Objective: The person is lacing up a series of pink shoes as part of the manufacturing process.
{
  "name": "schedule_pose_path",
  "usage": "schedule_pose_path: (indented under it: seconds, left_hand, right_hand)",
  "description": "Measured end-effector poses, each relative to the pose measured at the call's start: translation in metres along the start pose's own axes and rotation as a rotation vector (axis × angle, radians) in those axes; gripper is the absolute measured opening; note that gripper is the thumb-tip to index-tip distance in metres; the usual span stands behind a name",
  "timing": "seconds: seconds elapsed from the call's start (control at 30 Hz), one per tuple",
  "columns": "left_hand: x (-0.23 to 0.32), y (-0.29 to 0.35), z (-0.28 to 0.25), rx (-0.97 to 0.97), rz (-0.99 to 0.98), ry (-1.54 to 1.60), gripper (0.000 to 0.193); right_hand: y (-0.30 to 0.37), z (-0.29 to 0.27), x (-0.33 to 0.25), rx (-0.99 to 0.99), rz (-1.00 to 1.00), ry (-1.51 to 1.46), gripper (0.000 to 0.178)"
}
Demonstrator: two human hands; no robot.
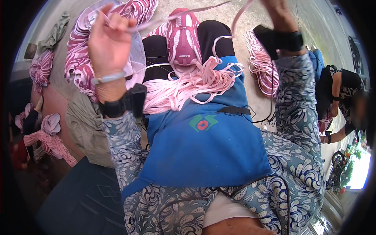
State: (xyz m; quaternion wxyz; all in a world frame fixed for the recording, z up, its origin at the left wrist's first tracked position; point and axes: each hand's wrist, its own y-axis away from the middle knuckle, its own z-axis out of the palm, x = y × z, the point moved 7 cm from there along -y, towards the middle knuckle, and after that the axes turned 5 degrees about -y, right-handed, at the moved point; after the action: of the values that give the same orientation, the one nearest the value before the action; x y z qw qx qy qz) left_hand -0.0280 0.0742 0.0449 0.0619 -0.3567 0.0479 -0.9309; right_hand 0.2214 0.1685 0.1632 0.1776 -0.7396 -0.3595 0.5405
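My left hand (110,43) is raised at the upper left, thumb and fingers closed on a pale pink shoelace (176,16). The lace stretches to the right and runs out at the top edge. My right hand (279,13) is lifted at the upper right, its fingers cut off by the picture's edge. Near it, another stretch of pink lace hangs down in a curve. A pink and white sneaker upper (183,37) sits between my knees. On my blue apron (203,156) lies a loose bundle of pink laces (188,90).
Stacked pink and white shoe uppers (80,51) stand on my left. To the right on the floor lies a pile of laced pink uppers (261,64). Other people sit on both sides, one with dark clothes (344,86) at the right. A dark cable hangs by my right forearm.
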Motion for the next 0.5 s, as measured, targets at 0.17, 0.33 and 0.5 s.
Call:
schedule_pose_path:
  seconds: [0.17, 0.33, 0.5]
  left_hand:
    - [-0.046, 0.064, -0.071, 0.261, -0.144, -0.036, 0.026]
    - [-0.051, 0.111, -0.107, 0.457, -0.231, -0.103, 0.024]
    - [-0.033, 0.141, -0.120, 0.560, -0.202, -0.198, 0.024]
  right_hand:
    - [0.107, 0.026, 0.097, -0.369, 0.359, 0.459, 0.018]
    - [0.146, 0.018, 0.119, -0.501, 0.414, 0.622, 0.028]
    - [0.149, 0.050, 0.040, -0.746, -0.026, 0.446, 0.037]
